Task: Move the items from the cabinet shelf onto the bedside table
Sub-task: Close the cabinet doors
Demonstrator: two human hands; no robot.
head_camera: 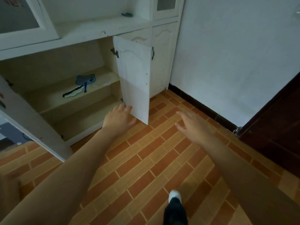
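Closest to me is one foot in a white shoe with a dark trouser leg, standing on the orange brick-pattern floor. Both my forearms stretch out ahead over that floor.

My left hand is up at the bottom edge of the open right cabinet door, fingers straight and relaxed, tips right at or touching the door's lower inner corner, not wrapped around anything. My right hand floats over the floor off to the right of that door, fingers spread and loose, holding nothing. So two hands, both released.

Two lower cabinet doors hang open: the white one in the middle and another, the left cabinet door, swung out at the left edge. Inside I count two shelf levels. The lower shelf shows nothing on it. The upper shelf has the stuff I'm after, three things as far as I can tell: a blue-grey pouch-looking item at the back, a small blue stick-shaped thing just in front of it, and a pale flat piece with a dark edge lying near the shelf front. They sit close together; can't tell if they touch.

Further up, one small dark object sits on the white counter ledge. A dark wooden door stands far right. No bedside table in view.
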